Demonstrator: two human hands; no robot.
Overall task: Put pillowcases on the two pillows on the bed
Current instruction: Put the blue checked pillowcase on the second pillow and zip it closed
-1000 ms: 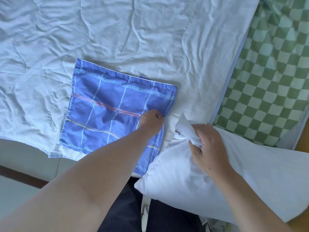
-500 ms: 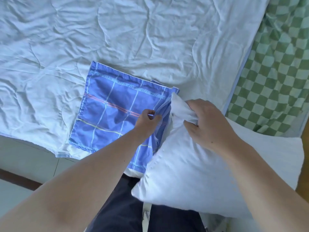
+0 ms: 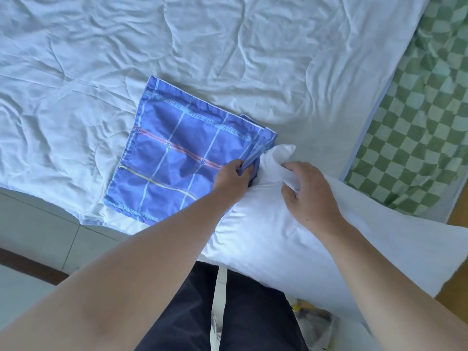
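A blue checked pillowcase (image 3: 177,160) lies flat on the white quilt (image 3: 202,51) near the bed's front edge. My left hand (image 3: 234,177) pinches the upper layer of its open right edge and lifts it a little. A bare white pillow (image 3: 278,239) lies across the bed's edge at the lower right. My right hand (image 3: 307,196) grips the pillow's far corner, and the corner's tip touches the pillowcase's lifted edge. Only this one pillow is in view.
A green and white checked sheet (image 3: 417,127) covers the bed to the right of the quilt. Pale floor tiles (image 3: 38,236) show at the lower left, beside my dark trousers (image 3: 202,312). A wooden floor strip (image 3: 455,216) shows at the far right.
My right hand has carried the pillow's corner up and left to the pillowcase's opening. My left hand has gone from resting on the pillowcase to pinching and lifting its edge.
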